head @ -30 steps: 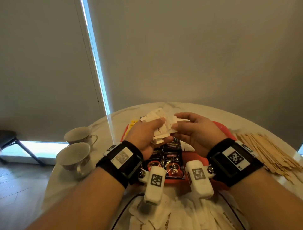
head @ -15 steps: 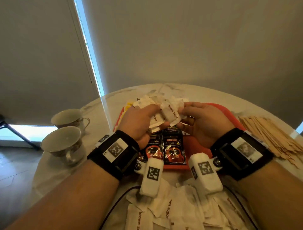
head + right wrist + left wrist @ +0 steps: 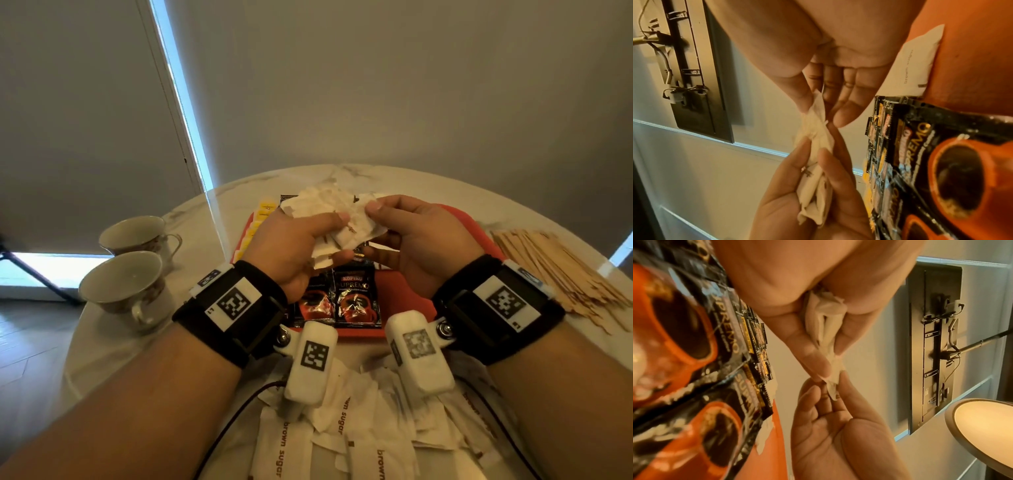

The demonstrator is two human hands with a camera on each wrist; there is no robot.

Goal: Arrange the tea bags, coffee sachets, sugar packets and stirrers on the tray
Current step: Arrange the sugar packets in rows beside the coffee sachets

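Note:
My left hand (image 3: pixel 308 240) grips a bunch of white brown-sugar packets (image 3: pixel 329 212) above the red tray (image 3: pixel 411 301). My right hand (image 3: pixel 407 236) pinches the right edge of that bunch between thumb and fingers. In the wrist views the bunch of packets (image 3: pixel 824 331) (image 3: pixel 818 178) is squeezed in the left hand (image 3: pixel 813 344) (image 3: pixel 807 203), and the right hand (image 3: pixel 830 426) (image 3: pixel 830 100) nips its tip. Black and orange coffee sachets (image 3: pixel 356 298) lie in a row on the tray below the hands. Yellow tea bags (image 3: pixel 260 212) show at the tray's far left. Wooden stirrers (image 3: pixel 561 270) lie heaped on the table at the right.
Two teacups (image 3: pixel 126 284) (image 3: pixel 137 236) stand on the round marble table (image 3: pixel 113 353) to the left of the tray. Several loose brown-sugar packets (image 3: pixel 342 442) cover the table's near edge under my wrists. One sugar packet (image 3: pixel 920 63) lies on the tray (image 3: pixel 972 53).
The bunch of sugar packets has stayed in both hands above the tray; the right thumb and fingers have shifted their hold along its right edge. The head view has tipped down.

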